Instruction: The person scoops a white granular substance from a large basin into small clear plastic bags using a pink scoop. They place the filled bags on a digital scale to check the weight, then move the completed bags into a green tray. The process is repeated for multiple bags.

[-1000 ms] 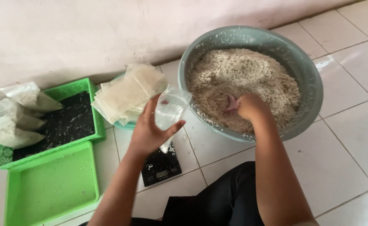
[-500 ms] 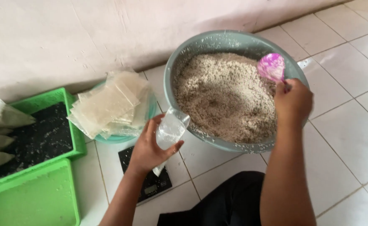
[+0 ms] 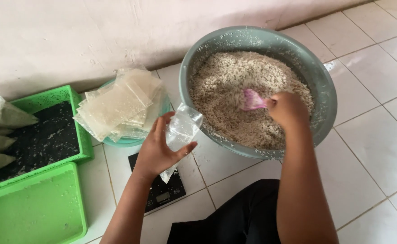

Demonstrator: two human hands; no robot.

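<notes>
right hand (image 3: 288, 108) grips a pink scoop (image 3: 251, 100) dug into the grain (image 3: 234, 86) in the grey basin (image 3: 325, 90). left hand (image 3: 158, 147), at the basin's 8 o'clock rim, holds a clear bag (image 3: 181, 129) open over the scale (image 3: 162, 192). scooping step, it seems; next calls for a level lift to the bag's mouth.

White tiled floor (image 3: 379, 149) bears grey basin (image 3: 325, 86), green trays (image 3: 78, 135), black scale (image 3: 164, 192).
</notes>
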